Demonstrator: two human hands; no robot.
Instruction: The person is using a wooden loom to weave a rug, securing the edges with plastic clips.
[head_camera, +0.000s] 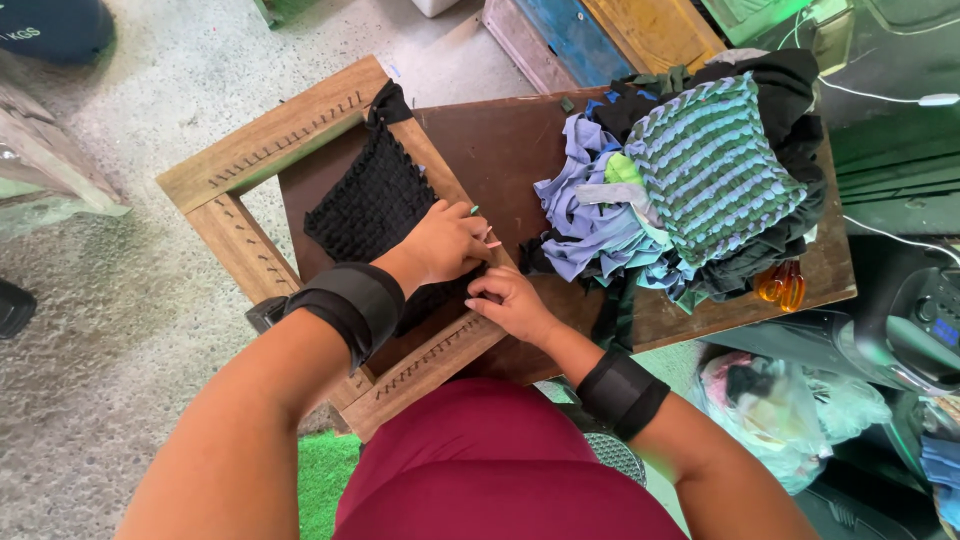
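Black woven mat (372, 205), chunky knotted weave, stretched on wooden frame (262, 150) over brown counter (500, 150). Left hand (445, 243) and right hand (510, 300) curled at mat's near edge, fingers pinched; grip contents unclear. Cloth strips pile (600, 215) just right.

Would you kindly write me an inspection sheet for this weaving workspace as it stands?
Surface: dark brown board, partly bare, set over a speckled floor.
Job's things: square wooden frame with rows of pegs; black woven piece stretched on it.
Clutter: heap of blue, grey and black fabric strips; finished blue-and-green woven mat on top; orange-handled scissors at the board's edge.
Grippers: left hand and right hand both at the frame's right rail, fingers pinched; black wrist bands on both.
Cables: white cable upper right.
Surroundings: plastic bags lower right; painted planks above.
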